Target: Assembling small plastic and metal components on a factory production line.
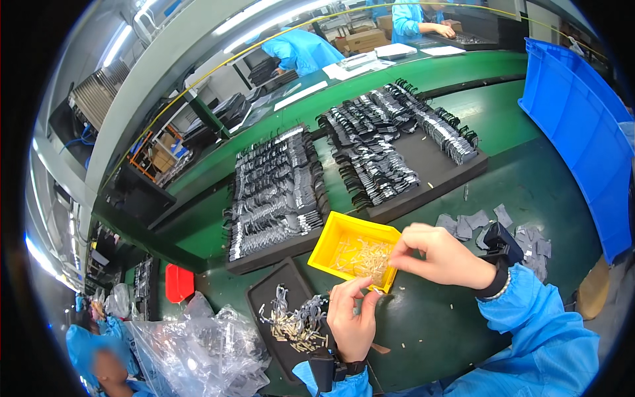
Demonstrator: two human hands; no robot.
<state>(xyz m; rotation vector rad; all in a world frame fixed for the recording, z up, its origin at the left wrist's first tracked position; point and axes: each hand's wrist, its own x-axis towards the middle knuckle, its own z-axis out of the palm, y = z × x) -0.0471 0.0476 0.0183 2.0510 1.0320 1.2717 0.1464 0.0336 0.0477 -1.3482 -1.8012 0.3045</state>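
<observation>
A yellow bin (pixel 324 248) holds many small pale, thin pieces (pixel 364 257). By its near edge is my left hand (pixel 349 321), thumb and forefinger pinched around a tiny whitish piece, too small to name. My right hand (pixel 440 255) reaches over the bin's right rim, its fingertips pressed together; whatever they hold is hidden. Left of my left hand lies a black tray (pixel 270 284) with a pile of small dark parts with beige ends (pixel 297 324).
Two dark foam trays (pixel 241 264) (pixel 463 169) carry rows of black-and-silver parts. Grey scraps (pixel 529 245) lie at the right, near a large blue bin (pixel 582 132). Clear plastic bags (pixel 211 351) and a red bin (pixel 179 283) are at the left. Co-workers (pixel 304 51) work beyond.
</observation>
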